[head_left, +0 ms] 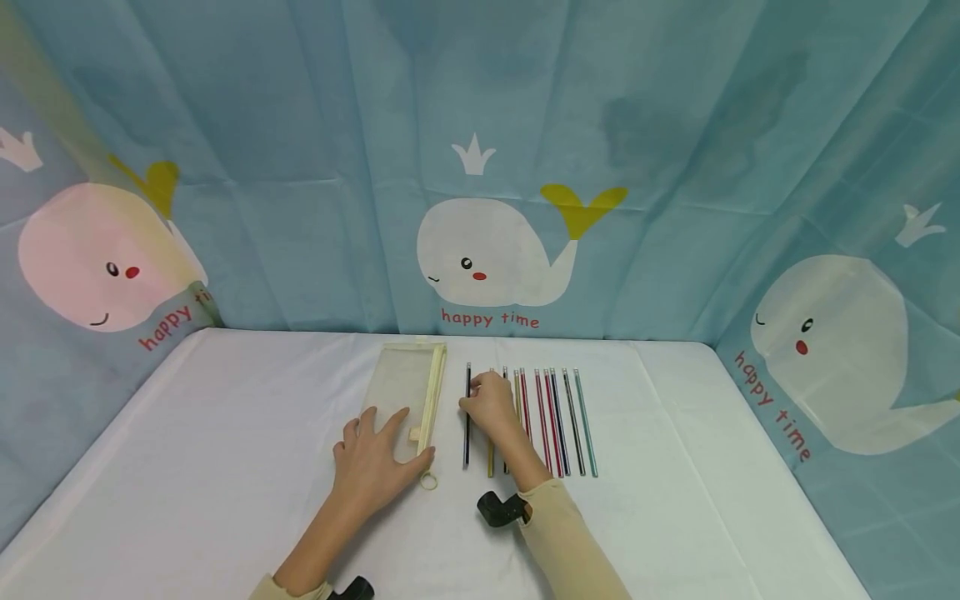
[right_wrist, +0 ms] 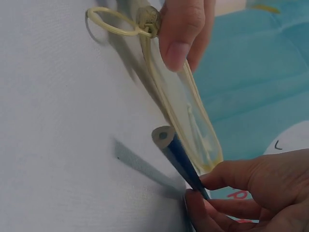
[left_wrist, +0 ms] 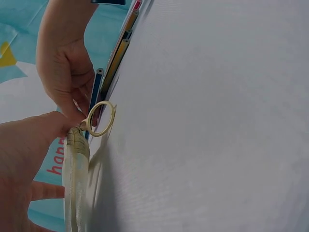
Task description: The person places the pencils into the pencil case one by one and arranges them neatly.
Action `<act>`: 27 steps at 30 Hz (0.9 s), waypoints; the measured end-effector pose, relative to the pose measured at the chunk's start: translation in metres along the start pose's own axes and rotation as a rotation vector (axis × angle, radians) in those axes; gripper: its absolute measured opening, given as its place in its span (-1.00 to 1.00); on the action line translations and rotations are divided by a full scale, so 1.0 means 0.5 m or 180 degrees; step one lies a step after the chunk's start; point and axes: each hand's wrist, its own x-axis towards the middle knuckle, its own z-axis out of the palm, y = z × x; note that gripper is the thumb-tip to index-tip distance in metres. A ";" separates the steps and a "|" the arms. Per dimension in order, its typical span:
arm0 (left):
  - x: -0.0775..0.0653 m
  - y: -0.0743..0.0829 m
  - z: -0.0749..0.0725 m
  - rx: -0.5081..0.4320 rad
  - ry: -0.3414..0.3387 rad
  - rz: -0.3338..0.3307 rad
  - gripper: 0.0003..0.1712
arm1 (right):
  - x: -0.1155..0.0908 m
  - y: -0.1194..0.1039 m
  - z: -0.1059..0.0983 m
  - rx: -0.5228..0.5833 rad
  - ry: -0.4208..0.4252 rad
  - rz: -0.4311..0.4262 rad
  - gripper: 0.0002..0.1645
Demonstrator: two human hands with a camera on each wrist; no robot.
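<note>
A flat, see-through pencil pouch point(head_left: 390, 379) with a cream zip edge lies on the table. My left hand point(head_left: 375, 467) rests on its near part with fingers spread, the thumb at the zip edge by the ring pull point(left_wrist: 101, 118). Just right of the pouch, my right hand point(head_left: 491, 406) pinches a dark blue pencil point(right_wrist: 181, 157) between thumb and fingers. In the right wrist view, this pencil's blunt near end shows apart from its shadow. Several more pencils point(head_left: 557, 425), in yellow, red, dark and teal, lie side by side to the right, some partly hidden by the right forearm.
A white cloth covers the table point(head_left: 675, 500). Behind it and at both sides hangs a blue curtain point(head_left: 315, 250) printed with whales. Black wrist cameras point(head_left: 498, 509) sit on both wrists, low over the cloth.
</note>
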 end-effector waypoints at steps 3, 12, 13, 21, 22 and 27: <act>-0.001 0.000 0.003 -0.0015 0.0029 -0.0009 -0.14 | -0.002 0.001 -0.002 0.0024 0.0007 0.0004 -0.63; -0.004 0.002 0.006 -0.0058 0.0073 -0.0032 -0.17 | -0.005 0.012 -0.008 0.0143 0.0063 -0.0096 -0.61; -0.003 0.003 0.006 -0.0067 0.0079 -0.0031 -0.17 | -0.005 0.013 -0.008 0.0167 0.0056 -0.0098 -0.60; -0.003 0.006 0.007 -0.0120 0.0094 -0.0051 -0.18 | -0.002 0.015 -0.016 0.0398 -0.0049 -0.0010 -0.58; -0.003 0.007 0.008 -0.0134 0.0093 -0.0052 -0.18 | -0.003 0.014 -0.018 0.0438 -0.0062 -0.0008 -0.58; -0.003 0.008 0.009 -0.0154 0.0098 -0.0058 -0.18 | -0.005 0.011 -0.024 0.0572 -0.0087 -0.0014 -0.58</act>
